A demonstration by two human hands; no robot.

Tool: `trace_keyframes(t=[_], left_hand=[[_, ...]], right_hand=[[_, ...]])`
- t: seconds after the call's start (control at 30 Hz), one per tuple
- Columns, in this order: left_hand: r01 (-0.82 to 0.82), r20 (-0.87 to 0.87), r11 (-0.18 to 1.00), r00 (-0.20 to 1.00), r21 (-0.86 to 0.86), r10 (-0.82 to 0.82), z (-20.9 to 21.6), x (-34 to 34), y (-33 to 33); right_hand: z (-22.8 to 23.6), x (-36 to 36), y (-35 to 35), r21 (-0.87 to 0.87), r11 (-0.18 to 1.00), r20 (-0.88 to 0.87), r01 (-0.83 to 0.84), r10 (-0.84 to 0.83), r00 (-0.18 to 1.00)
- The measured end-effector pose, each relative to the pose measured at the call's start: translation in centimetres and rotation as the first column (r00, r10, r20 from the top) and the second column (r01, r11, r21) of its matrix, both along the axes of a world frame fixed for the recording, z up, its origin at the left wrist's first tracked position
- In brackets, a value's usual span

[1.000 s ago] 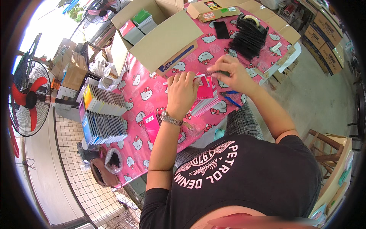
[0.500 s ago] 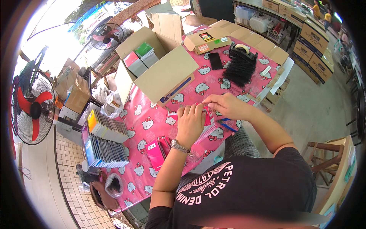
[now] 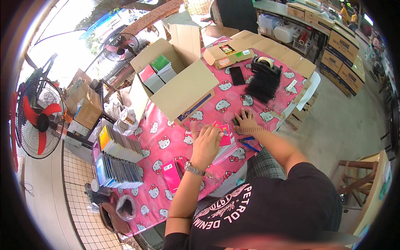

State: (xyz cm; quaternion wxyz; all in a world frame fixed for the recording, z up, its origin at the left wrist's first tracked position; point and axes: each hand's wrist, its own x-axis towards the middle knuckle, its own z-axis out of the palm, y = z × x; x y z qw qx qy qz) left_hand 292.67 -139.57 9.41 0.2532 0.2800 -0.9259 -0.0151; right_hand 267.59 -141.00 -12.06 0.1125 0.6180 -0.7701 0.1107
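Note:
My left hand (image 3: pixel 206 144) is closed, fingers curled beside a pink-covered notebook (image 3: pixel 225 138). What lies inside its fingers, if anything, is hidden. White page edges of a stack (image 3: pixel 225 154) show below that cover. To the right, my right hand (image 3: pixel 246 121) lies with fingers spread on the patterned tablecloth. A small dark object (image 3: pixel 236 121) touches its thumb side; its kind is unclear. Across the right wrist runs a thin dark spiral binding wire (image 3: pixel 252 130). Blue-handled pliers (image 3: pixel 250 145) rest just below it.
An open carton (image 3: pixel 183 93) holding notebooks stands behind my hands. Dark binding coils (image 3: pixel 262 85), a tape dispenser (image 3: pixel 266 64) and a phone (image 3: pixel 237 76) lie farther back. Left are stacked notebooks (image 3: pixel 118 160) and a pink notebook (image 3: pixel 171 176). A fan (image 3: pixel 42 121) stands far left.
My right hand has left the notebook's edge beside my left hand and moved right and down, spreading flat on the tablecloth. My left hand has shifted slightly, uncovering more of the pink cover.

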Motion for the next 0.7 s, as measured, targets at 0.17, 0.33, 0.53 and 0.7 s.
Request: trace_keyframes(t=[0.17,0.33,0.53,0.7], left_hand=[[-0.223,-0.072,0.966,0.974,-0.133,0.216,-0.3,0.0,0.9],[-0.152,-0.110,0.984,0.981,0.096,0.162,-1.3,0.0,-0.3],[-0.170,-0.147,0.985,0.974,0.027,0.172,-0.7,-0.4,0.0],[-0.138,-0.100,0.989,0.985,0.055,0.143,-0.2,0.0,0.0]], right_hand=[[6.8,-0.8,-1.1,0.326,0.928,0.411,-0.181,0.033,0.911],[20.2,-0.7,1.0,-0.391,0.665,0.918,-0.636,0.228,-0.326],[24.8,0.1,2.5,-0.073,0.613,0.993,-0.787,0.115,-0.003],[23.8,0.2,2.6,-0.161,0.555,0.978,-0.816,0.203,-0.055]])
